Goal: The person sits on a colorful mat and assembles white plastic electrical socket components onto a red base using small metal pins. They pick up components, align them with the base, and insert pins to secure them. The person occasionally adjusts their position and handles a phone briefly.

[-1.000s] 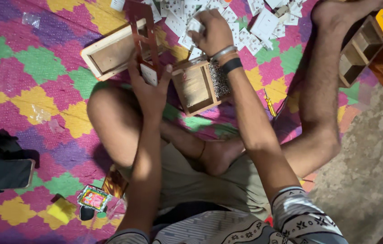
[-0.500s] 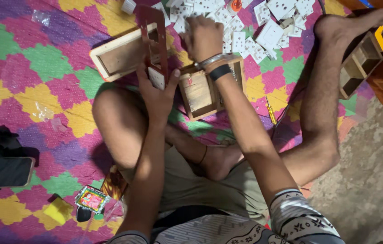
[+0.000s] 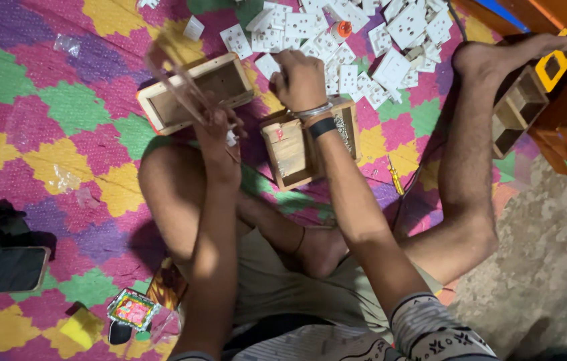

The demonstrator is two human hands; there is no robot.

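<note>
Lifting a blurred strip, the left hand [image 3: 220,134] has risen off the wooden box [image 3: 303,144]; the right hand [image 3: 299,79], fisted beyond it, now reaches the white switch plates [image 3: 364,30], its contents unclear.

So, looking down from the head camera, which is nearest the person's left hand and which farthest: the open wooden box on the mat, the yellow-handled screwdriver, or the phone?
From the left hand:
1. Open wooden box, just beyond the hand, at the upper left.
2. Yellow-handled screwdriver, off to the right, past the other arm.
3. Phone, far lower left, at the mat's edge.
</note>
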